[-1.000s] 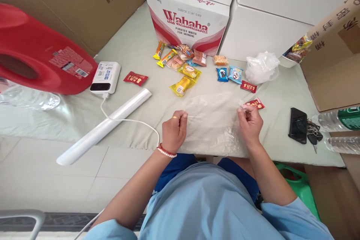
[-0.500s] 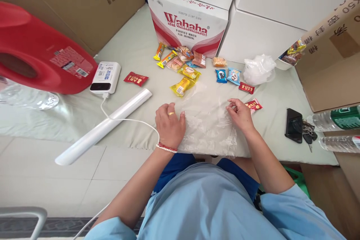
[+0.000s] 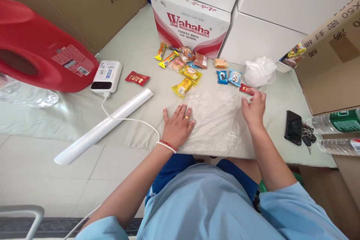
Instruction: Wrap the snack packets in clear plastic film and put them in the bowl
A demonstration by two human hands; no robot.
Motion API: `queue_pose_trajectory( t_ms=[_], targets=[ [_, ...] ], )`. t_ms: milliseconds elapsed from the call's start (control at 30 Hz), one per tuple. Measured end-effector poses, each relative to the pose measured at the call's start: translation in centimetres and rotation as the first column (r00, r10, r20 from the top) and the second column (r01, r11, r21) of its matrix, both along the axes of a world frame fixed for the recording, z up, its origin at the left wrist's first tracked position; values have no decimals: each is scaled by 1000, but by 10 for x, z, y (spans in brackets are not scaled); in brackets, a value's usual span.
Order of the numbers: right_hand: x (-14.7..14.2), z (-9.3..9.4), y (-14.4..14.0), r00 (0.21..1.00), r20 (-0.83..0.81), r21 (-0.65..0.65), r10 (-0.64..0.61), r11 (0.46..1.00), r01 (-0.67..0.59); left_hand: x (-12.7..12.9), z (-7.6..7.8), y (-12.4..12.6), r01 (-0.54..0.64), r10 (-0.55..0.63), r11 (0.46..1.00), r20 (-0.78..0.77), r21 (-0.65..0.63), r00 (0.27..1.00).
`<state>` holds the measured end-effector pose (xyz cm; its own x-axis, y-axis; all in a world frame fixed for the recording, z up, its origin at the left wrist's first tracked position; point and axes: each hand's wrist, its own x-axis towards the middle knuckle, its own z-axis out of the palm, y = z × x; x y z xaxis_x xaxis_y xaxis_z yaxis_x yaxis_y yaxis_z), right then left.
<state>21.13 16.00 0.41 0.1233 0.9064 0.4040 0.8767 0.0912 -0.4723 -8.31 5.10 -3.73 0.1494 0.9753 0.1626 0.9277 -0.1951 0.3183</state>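
A clear plastic bag (image 3: pixel 216 120) lies flat on the pale green table cover (image 3: pixel 135 52) in front of me. My left hand (image 3: pixel 178 125) rests palm down on the bag's left edge, fingers spread. My right hand (image 3: pixel 254 107) hovers at the bag's upper right corner, fingers curled, its tips just short of a small red snack packet (image 3: pixel 245 89). Whether it holds anything is hidden. Two blue packets (image 3: pixel 228 77) and yellow packets (image 3: pixel 184 84) lie just beyond the bag.
A pile of mixed snacks (image 3: pixel 182 58) sits before the Wahaha box (image 3: pixel 194 26). A crumpled white bag (image 3: pixel 260 70), phone (image 3: pixel 293 127), keys and water bottles (image 3: pixel 337 122) lie right. Power bank (image 3: pixel 107 77), white roll (image 3: pixel 104 125), red packet (image 3: pixel 137 78) and red jug (image 3: pixel 42 52) lie left.
Both hands let go of the bag's edges. The left hand flattened onto the bag. The right hand moved up and right, now covering the spot where a second red packet lay.
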Motion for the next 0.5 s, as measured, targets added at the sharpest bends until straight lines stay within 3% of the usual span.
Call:
queue_pose_trajectory(
  t_ms=[67, 100, 167, 200, 233, 267, 367, 500],
  targets=[
    [-17, 4, -33, 978, 89, 7, 190, 982, -191, 1, 2, 0, 10, -10, 1000, -3, -12, 1000],
    [-28, 3, -52, 933, 136, -41, 332, 943, -330, 1, 2, 0, 6, -6, 1000, 0, -13, 1000],
    [-45, -5, -89, 782, 187, -181, 594, 803, -567, 0, 4, 1, -18, 18, 1000, 10, -15, 1000],
    [-48, -11, -104, 720, 194, -243, 666, 744, -623, -1, 5, 1, -31, 32, 999, 15, -20, 999],
    [-45, -19, -118, 695, 196, -288, 692, 718, -633, -3, 5, 2, -44, 45, 999, 20, -28, 999],
    [-38, -27, -128, 705, 200, -316, 681, 726, -611, -5, 5, 2, -56, 57, 998, 24, -41, 998],
    [3, -44, -145, 831, 222, -321, 511, 843, -433, -16, 4, 5, -67, 72, 994, 53, -89, 996],
    [37, -36, -146, 918, 218, -237, 331, 930, -279, -30, 4, 10, -36, 53, 988, 111, -149, 992]
  ],
)
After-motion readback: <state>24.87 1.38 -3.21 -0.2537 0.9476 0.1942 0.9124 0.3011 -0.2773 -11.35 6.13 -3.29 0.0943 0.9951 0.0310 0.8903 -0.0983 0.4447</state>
